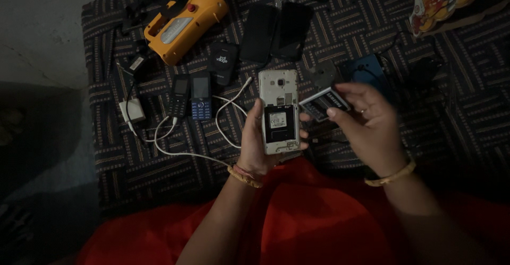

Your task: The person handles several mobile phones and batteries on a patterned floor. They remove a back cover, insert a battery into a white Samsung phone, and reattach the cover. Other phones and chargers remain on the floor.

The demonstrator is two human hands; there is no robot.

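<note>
Head view, looking down at a person sitting in a red garment (297, 212) at the edge of a dark patterned mat (133, 158). The left hand (257, 148) is grasping a white smartphone (279, 111) from below and behind, holding it upright over the mat with its back cover off, so that the empty battery bay is facing the camera; the thumb is lying along the phone's left edge and the fingertips are wrapping around its right edge. The right hand (372, 121) is pinching a flat battery (324, 104) between thumb and fingers, holding it tilted just beside the upper right of the phone, close to the open bay but not seated in it. Both wrists are wearing bangles. A white charging cable (183, 150) is looping across the mat to the left of the held phone and is running to a small white adapter (133, 110). Two keypad phones (190, 96), one black and one blue, are lying side by side above the cable. A yellow torch (183, 23) is resting near the upper left corner of the mat. Two dark smartphones (276, 31) are lying face down above the held phone, and a blue case (366, 68) is showing just beyond the right hand's fingers.
</note>
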